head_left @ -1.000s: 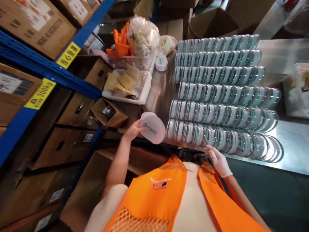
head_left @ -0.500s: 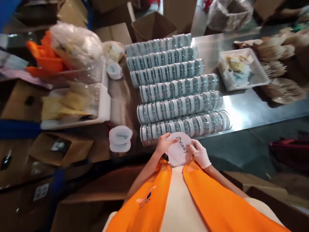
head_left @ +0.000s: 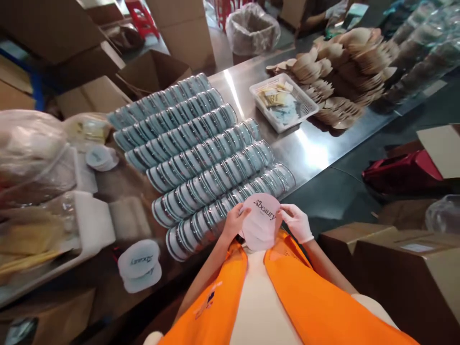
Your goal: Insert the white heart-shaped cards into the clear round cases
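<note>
Close to my body, I hold a small fanned stack of round white paper discs (head_left: 261, 223), the top one printed "beauty". My bare left hand (head_left: 235, 221) is closed on the stack's left edge, thumb on top. On the other edge, my right hand (head_left: 297, 224), in a white glove, pinches the discs with its fingertips. Just beyond lie several slanted rows of clear round containers (head_left: 212, 189) on their sides, packed tightly. More printed discs (head_left: 139, 266) rest on the table to the left, and another small pile (head_left: 100, 157) sits farther back.
A white basket with sachets (head_left: 283, 103) stands on the metal table (head_left: 316, 148), beside piled wooden cutlery (head_left: 334, 81). At left are white bins (head_left: 93, 225) with bagged items. Cardboard boxes (head_left: 388, 268) stand at right. A lined bin (head_left: 253, 31) is behind the table.
My view has turned to the right, so the rows and bins appear shifted left and tilted. Both hands still hold the paper discs, which are fanned out more in a column.
</note>
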Demonstrator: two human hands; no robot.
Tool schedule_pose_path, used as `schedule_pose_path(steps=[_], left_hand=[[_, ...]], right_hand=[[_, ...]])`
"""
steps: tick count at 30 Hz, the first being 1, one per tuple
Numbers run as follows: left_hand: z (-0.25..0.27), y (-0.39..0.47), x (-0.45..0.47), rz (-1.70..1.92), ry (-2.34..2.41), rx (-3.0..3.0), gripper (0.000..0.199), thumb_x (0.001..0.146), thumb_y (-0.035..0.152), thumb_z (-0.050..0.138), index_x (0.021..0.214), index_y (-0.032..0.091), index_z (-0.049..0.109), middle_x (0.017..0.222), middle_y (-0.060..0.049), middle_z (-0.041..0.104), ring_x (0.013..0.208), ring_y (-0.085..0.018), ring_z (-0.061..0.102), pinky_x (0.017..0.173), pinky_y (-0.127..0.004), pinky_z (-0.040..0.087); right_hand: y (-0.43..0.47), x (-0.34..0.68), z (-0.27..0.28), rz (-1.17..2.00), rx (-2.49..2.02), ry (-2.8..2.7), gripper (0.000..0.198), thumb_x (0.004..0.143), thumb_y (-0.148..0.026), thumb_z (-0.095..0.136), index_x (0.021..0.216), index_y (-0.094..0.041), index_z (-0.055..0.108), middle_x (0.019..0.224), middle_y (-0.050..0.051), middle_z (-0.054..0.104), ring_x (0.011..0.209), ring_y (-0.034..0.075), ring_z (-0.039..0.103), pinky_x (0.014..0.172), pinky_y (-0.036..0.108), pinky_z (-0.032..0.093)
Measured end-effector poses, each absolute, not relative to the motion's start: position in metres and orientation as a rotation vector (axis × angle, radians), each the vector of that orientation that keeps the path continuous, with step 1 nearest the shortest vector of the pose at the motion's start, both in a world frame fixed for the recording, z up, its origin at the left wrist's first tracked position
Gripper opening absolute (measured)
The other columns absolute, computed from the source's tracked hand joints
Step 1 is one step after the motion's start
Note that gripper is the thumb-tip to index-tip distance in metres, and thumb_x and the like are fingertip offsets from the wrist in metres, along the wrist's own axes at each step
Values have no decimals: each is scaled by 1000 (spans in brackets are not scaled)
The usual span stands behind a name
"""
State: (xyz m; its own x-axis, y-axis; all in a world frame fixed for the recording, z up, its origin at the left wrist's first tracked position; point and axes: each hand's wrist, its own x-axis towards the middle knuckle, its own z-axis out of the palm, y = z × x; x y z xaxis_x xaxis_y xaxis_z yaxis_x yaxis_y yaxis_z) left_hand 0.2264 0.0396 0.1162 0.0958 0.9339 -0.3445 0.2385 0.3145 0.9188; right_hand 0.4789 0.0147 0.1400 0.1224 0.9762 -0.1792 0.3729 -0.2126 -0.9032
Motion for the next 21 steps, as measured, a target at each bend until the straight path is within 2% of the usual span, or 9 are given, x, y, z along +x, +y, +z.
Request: schedule_pose_path(steps=[2,4,6,7,10,14,18,21], left_hand=[[122,55,237,671,1363,1272,38,83,61,69,90,23,72,83,-2,70,82,-22,66,77,-32,54],[127,68,244,597,1242,1318,40,79,53,76,107,24,74,100,-3,74,96,-24,68,89,-32,54],[126,76,248,569,1151,1281,50,78,49,79,121,25,71,116,-5,74,108,-25,68,96,-33,52],[123,79,250,589,1158,1227,52,78,49,79,123,24,70,117,-6,74,107,-25,68,96,-34,53],[106,86,255,758,1314,993,54,76,57,77,116,21,69,107,-7,74,94,-23,69,86,-35,56],[81,99,259,993,1515,809,58,71,62,78,110,21,64,103,-7,73,88,-21,68,83,-33,55],[64,113,257,1094,1571,791,55,71,65,78,99,19,64,91,-3,71,81,-17,64,79,-30,53],[56,118,256,1049,1542,801,57,68,67,80,93,18,65,85,-3,70,76,-16,63,73,-28,52]], right_hand=[[32,508,144,1158,-1689,-1365,30,81,-50,68,88,-22,75,88,3,76,81,19,68,80,32,57],[49,542,147,1168,-1711,-1339,31,81,-50,67,87,-21,75,83,2,75,77,18,67,74,30,56],[65,576,148,1000,-1796,-1253,35,83,-51,65,91,-18,75,79,4,74,71,18,65,70,30,54],[73,590,148,882,-1841,-1226,37,85,-51,64,94,-17,74,78,5,74,70,18,65,70,30,53],[99,616,143,617,-1901,-1360,36,89,-48,59,96,-16,74,84,9,74,75,20,66,76,32,52],[129,614,140,478,-1924,-1766,29,92,-37,51,90,-19,74,92,8,76,85,21,68,78,29,49],[165,603,147,503,-2016,-2082,25,91,-31,52,85,-21,74,88,7,75,78,19,66,70,27,44],[194,592,139,676,-2080,-2287,21,88,-28,56,81,-21,75,86,8,75,77,19,67,68,27,42]])
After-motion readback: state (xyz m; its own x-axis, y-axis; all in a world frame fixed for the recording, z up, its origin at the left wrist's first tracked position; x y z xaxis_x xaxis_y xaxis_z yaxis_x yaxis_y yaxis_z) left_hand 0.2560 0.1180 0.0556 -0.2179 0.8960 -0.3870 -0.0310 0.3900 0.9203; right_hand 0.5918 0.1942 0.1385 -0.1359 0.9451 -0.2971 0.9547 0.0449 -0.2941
